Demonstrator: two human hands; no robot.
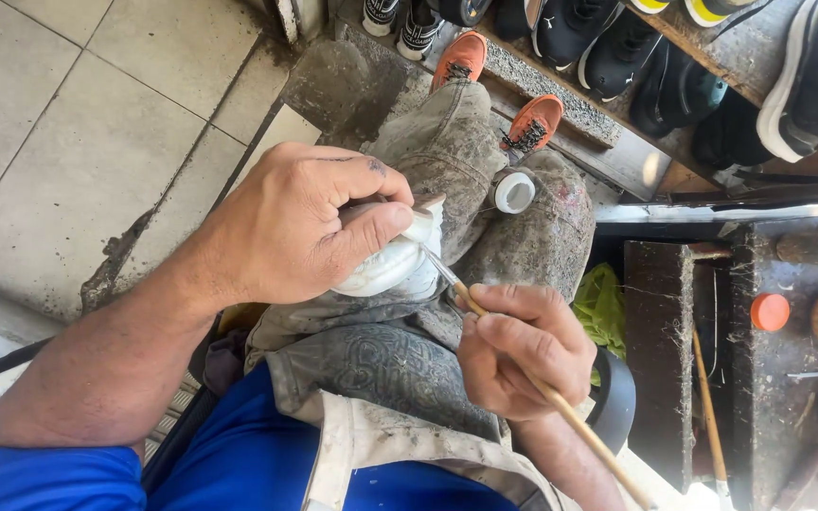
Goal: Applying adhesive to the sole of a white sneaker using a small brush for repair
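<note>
White shoe (392, 265) gripped by left hand (300, 227); right hand (523, 350) pinches brush (523, 364) beside cap (514, 192).

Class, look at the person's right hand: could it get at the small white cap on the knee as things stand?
Probably yes: the cap lies open on the knee, nothing over it. But the right hand holds a brush, so it isn't free.

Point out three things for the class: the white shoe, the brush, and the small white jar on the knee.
white shoe (392, 268), head view, on its white sole edge.
brush (560, 405), head view, on its wooden handle.
white jar (514, 192), head view, on its round top.
</note>
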